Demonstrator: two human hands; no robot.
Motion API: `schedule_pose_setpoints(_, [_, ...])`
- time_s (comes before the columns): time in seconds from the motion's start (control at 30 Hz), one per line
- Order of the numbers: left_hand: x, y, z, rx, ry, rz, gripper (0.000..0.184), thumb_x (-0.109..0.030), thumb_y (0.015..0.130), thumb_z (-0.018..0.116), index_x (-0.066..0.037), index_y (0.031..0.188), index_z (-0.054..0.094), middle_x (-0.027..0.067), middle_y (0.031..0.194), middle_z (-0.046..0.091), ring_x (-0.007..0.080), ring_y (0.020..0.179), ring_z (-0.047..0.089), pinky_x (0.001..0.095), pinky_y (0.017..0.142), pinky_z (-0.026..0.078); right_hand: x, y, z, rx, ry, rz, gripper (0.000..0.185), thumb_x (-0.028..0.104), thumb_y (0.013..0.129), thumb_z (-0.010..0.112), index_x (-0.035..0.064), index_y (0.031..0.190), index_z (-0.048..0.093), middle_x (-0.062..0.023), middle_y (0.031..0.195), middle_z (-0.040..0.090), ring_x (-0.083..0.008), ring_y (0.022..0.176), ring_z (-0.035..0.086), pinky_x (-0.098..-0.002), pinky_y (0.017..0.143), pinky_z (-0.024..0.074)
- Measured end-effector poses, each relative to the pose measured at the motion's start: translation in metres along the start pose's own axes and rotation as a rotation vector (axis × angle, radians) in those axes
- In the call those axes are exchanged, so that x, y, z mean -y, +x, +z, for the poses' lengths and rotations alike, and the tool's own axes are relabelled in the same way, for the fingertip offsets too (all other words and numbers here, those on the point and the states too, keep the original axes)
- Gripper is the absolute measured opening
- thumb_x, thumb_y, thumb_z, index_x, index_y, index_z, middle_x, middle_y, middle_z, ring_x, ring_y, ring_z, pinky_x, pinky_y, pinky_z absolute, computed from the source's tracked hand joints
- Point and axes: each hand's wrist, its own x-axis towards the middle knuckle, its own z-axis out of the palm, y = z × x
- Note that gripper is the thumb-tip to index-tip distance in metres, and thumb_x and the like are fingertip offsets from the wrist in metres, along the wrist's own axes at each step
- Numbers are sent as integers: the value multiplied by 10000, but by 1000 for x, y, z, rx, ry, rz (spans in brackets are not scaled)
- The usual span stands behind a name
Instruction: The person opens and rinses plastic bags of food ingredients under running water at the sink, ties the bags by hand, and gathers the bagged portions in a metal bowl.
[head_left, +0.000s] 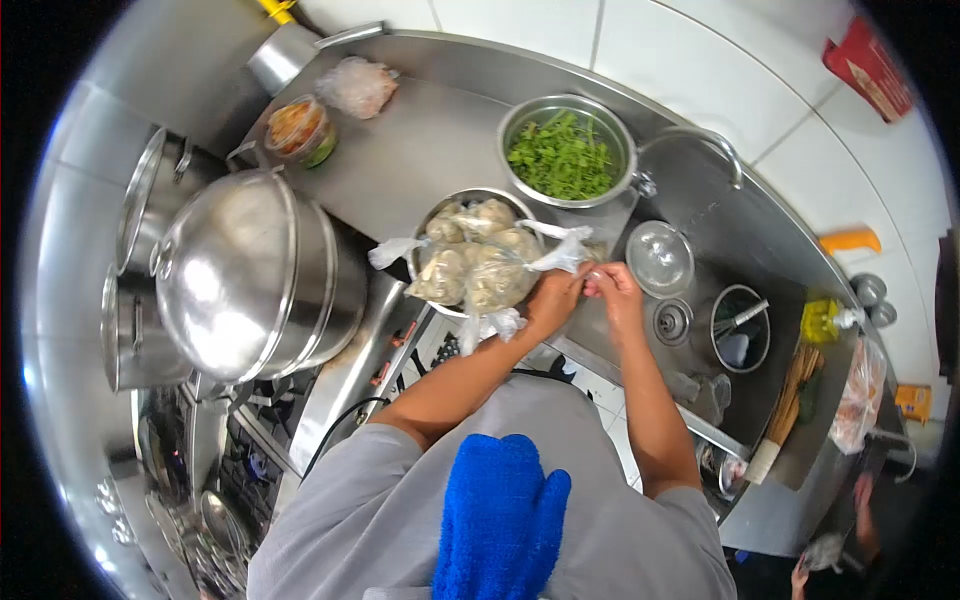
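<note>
Several knotted plastic bags of pale, lumpy food (485, 270) fill a metal bowl (418, 222) on the steel counter. Just right of that bowl, my left hand (555, 298) is closed on the twisted end of a clear plastic bag (563, 250). My right hand (612, 287) touches it from the right, thumb and fingers pinched together at the plastic. What exactly lies between the right fingertips is too small to make out. Behind my hands stands a metal bowl of chopped green leaves (562, 155).
A large lidded steel pot (240, 275) stands at the left by the stove. At the right, the sink (705, 240) holds a clear bowl (660, 258) and a dark-lined bowl with utensils (740, 328). Another person's hand (863, 492) shows at lower right.
</note>
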Motion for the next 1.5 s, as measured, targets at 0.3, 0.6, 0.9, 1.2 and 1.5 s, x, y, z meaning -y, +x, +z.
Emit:
schedule_pose_setpoints(0.3, [10,2,16,-120,12,117,192,-69,813,571,-16,986,635,187,909,621,365,814,594,412,714,466,13,7,-6,12,163,175,48,97,876,568,50,882,561,-19,770,573,-76,672,501,-224,614,412])
schedule_pose_setpoints(0.6, [11,1,16,-129,58,177,140,-145,729,605,-15,769,641,265,1084,544,432,1129,425,478,911,373,42,-2,-7,6,-29,110,72,103,875,583,37,851,569,-17,741,573,-73,618,494,-208,589,411])
schedule_pose_setpoints(0.9, [-2,-3,10,-46,150,202,195,-154,770,549,-47,906,637,251,1281,429,425,1210,374,469,962,351,80,-15,5,63,-230,12,90,109,882,581,21,868,581,-14,740,567,-70,630,511,-208,580,421])
schedule_pose_setpoints(1.2, [-89,4,-28,74,178,109,317,-187,884,441,-10,1141,491,197,1117,553,389,957,567,497,761,438,201,-29,-11,129,-525,-230,182,74,895,548,21,1060,605,-35,763,599,-77,714,557,-222,643,450])
schedule_pose_setpoints(1.5, [-162,11,-199,-119,-33,41,214,-104,874,358,9,855,539,191,1106,570,317,1169,481,432,1041,284,147,-63,-196,28,-1346,162,331,183,817,621,89,1130,572,-159,863,638,-268,815,633,-386,699,485])
